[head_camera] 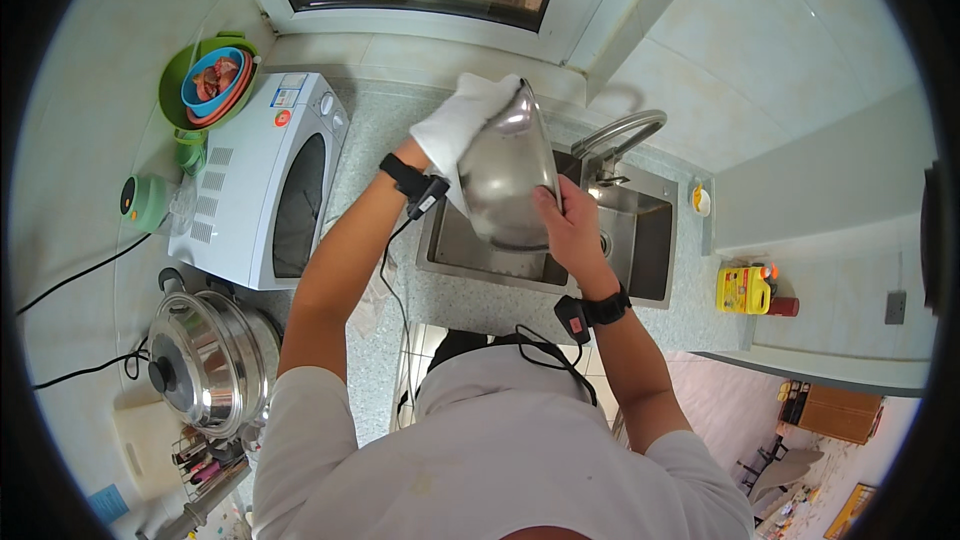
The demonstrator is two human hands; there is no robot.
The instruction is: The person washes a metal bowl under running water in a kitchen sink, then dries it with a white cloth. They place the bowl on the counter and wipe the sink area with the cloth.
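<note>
A stainless steel bowl [502, 172] is tilted on its side above the left part of the double-basin sink [487, 270]. My right hand [576, 223] grips its rim, thumb on the outer wall. A white cloth [469, 116] covers my left hand and lies against the bowl's upper left side; the hand's fingers are hidden beneath the cloth and behind the bowl. Right of the bowl, a curved metal faucet [622, 131] stands at the back of the sink.
On the left stand a white microwave [247, 180] with nested bowls [172, 90] on top and a steel steamer pot [210, 367]. A knife rack [206, 461] is at lower left. A yellow jug [742, 290] stands right of the sink. The window frame [420, 21] borders the counter's back.
</note>
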